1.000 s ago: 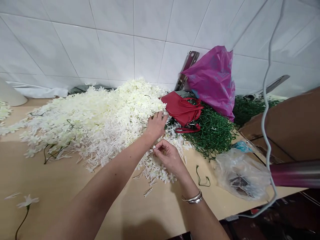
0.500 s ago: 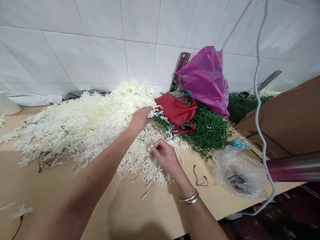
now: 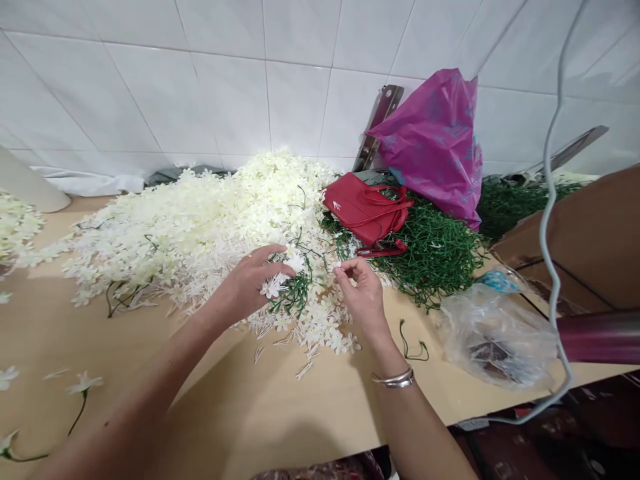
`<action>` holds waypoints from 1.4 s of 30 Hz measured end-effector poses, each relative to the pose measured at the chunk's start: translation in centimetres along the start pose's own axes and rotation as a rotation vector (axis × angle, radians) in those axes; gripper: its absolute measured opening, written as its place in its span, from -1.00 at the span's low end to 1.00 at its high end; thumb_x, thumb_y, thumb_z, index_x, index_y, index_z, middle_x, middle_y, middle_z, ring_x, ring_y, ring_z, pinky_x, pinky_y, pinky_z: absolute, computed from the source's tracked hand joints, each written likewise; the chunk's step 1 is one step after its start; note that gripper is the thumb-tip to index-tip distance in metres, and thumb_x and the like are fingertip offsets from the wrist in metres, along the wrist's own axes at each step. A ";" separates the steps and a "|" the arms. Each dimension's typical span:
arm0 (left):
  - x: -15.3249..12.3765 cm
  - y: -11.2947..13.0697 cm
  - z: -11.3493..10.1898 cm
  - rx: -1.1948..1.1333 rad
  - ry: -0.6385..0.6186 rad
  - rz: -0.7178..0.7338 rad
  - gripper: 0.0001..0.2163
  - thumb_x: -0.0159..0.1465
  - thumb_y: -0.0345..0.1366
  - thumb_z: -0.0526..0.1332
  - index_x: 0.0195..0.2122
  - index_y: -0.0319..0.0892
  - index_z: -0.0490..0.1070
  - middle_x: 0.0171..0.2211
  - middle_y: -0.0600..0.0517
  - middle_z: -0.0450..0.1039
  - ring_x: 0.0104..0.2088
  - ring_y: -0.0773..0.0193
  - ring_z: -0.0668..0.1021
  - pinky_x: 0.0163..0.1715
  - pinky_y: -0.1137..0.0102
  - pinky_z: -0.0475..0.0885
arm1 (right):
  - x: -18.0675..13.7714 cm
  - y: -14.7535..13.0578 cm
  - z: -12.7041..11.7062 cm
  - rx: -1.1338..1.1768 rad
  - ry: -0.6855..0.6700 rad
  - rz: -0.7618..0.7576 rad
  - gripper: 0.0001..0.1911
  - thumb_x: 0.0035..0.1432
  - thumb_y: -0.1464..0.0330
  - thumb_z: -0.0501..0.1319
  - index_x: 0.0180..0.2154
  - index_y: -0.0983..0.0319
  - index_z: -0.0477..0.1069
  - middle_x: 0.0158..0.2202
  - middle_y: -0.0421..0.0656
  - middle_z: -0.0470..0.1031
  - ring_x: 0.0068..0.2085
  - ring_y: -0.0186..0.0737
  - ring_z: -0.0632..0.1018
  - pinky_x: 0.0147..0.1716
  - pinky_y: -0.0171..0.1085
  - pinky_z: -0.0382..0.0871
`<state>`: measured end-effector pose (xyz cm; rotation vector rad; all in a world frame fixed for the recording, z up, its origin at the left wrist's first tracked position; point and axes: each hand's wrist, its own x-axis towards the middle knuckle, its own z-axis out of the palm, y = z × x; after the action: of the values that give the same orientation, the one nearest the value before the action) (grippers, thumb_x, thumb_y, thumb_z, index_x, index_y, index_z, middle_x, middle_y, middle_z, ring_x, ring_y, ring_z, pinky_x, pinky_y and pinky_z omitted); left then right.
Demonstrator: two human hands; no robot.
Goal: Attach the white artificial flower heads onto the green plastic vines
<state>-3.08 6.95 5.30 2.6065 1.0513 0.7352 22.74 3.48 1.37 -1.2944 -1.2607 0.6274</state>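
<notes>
- Step in hand, by judgement: two-handed handling of a green sprig [image 3: 297, 297] and a small white piece [image 3: 337, 267]; exact operation not discernible.
- In left hand [image 3: 245, 283]: sprig with white blossoms [image 3: 273, 285], gripped between thumb and fingers, over the near side of the flower heap [image 3: 200, 213].
- In right hand [image 3: 364, 300]: white piece, apparently pinched between thumb and fingertips; too small to identify. Apart from the sprig, to its right.
- Behind and to the left of both hands: flower heap, spread over the tabletop [image 3: 220, 400].
- At the right end of the heap: red bag [image 3: 353, 210], resting against greenery [image 3: 440, 257], with a purple bag [image 3: 435, 147] behind.
- Beside right forearm: loose stem [image 3: 406, 348]; farther right, clear bag [image 3: 467, 320].
- Next move, by judgement, calls for: firm left grip without crushing blossoms, light right pinch, unobstructed sight of the gap between.
</notes>
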 end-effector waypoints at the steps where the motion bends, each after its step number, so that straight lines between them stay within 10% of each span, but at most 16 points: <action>1: -0.8 0.4 0.1 0.023 0.010 -0.009 -0.51 0.12 -0.63 0.18 -0.02 0.01 0.58 0.38 -0.07 0.29 0.35 0.00 0.41 0.16 0.18 0.50 | 0.0 -0.1 0.0 0.003 0.013 -0.002 -0.87 0.25 0.27 0.29 -0.30 0.16 0.39 -0.37 -0.24 0.44 -0.31 -0.20 0.49 -0.23 -0.22 0.35; 7: -3.6 2.7 0.8 -0.042 0.308 -0.073 -0.91 0.37 -0.34 0.30 -0.12 -0.04 0.55 0.29 -0.11 0.30 0.31 0.03 0.42 0.27 0.13 0.42 | 0.0 -0.2 0.0 0.032 0.046 -0.013 -0.86 0.26 0.26 0.30 -0.28 0.16 0.39 -0.38 -0.24 0.42 -0.33 -0.20 0.48 -0.22 -0.20 0.35; 11: -4.9 2.8 1.7 0.022 0.535 -0.204 -0.77 0.33 -0.28 0.37 0.01 -0.03 0.51 0.13 -0.13 0.29 0.19 0.00 0.46 0.23 0.09 0.43 | -0.1 -0.6 0.0 0.033 0.060 -0.022 -0.87 0.26 0.27 0.29 -0.27 0.16 0.39 -0.37 -0.24 0.42 -0.31 -0.21 0.47 -0.22 -0.22 0.35; 17: -5.3 2.1 2.0 0.050 0.339 -0.107 -0.67 0.32 -0.47 0.23 0.08 -0.05 0.51 0.16 -0.17 0.34 0.16 -0.06 0.46 0.13 0.05 0.41 | -0.7 -0.9 0.5 0.021 -0.032 -0.035 -0.88 0.27 0.28 0.29 -0.28 0.17 0.43 -0.37 -0.23 0.47 -0.30 -0.20 0.51 -0.22 -0.22 0.38; 23: -5.5 2.6 0.9 0.015 0.587 -0.123 -0.84 0.39 -0.38 0.29 -0.09 -0.03 0.64 -0.16 -0.04 0.44 -0.20 0.18 0.51 -0.10 0.23 0.45 | -0.7 -0.7 0.7 0.032 -0.028 -0.020 -0.88 0.28 0.27 0.29 -0.28 0.16 0.42 -0.36 -0.24 0.47 -0.29 -0.20 0.50 -0.19 -0.21 0.36; 30: -6.0 3.1 0.9 -0.142 0.964 -0.190 -0.80 0.37 -0.44 0.31 -0.06 -0.08 0.65 -0.14 -0.03 0.63 -0.15 0.19 0.64 -0.07 0.29 0.54 | -1.1 -1.2 1.0 0.035 -0.049 -0.010 -0.88 0.26 0.29 0.30 -0.30 0.16 0.43 -0.35 -0.23 0.47 -0.27 -0.20 0.49 -0.20 -0.22 0.34; 36: -5.9 3.5 1.6 -0.181 0.880 -0.131 -0.75 0.33 -0.51 0.33 -0.04 -0.07 0.65 -0.16 -0.01 0.68 -0.14 0.21 0.67 -0.01 0.30 0.53 | -1.0 -1.0 1.5 0.121 -0.167 0.028 -0.87 0.18 0.28 0.33 -0.35 0.16 0.44 -0.44 -0.27 0.47 -0.38 -0.24 0.50 -0.31 -0.25 0.36; 42: -5.3 3.7 1.8 -0.854 0.749 -0.441 -0.89 0.35 -0.26 0.38 -0.19 -0.18 0.64 -0.40 0.03 0.65 -0.39 0.31 0.65 -0.30 0.43 0.57 | -1.7 -1.5 2.1 0.260 -0.267 0.104 -0.82 0.16 0.22 0.39 -0.34 0.15 0.46 -0.45 -0.27 0.50 -0.42 -0.27 0.53 -0.31 -0.26 0.43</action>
<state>-3.26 0.55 3.22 1.3295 1.0726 1.6324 19.90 2.35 1.81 -1.0893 -1.2812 1.0305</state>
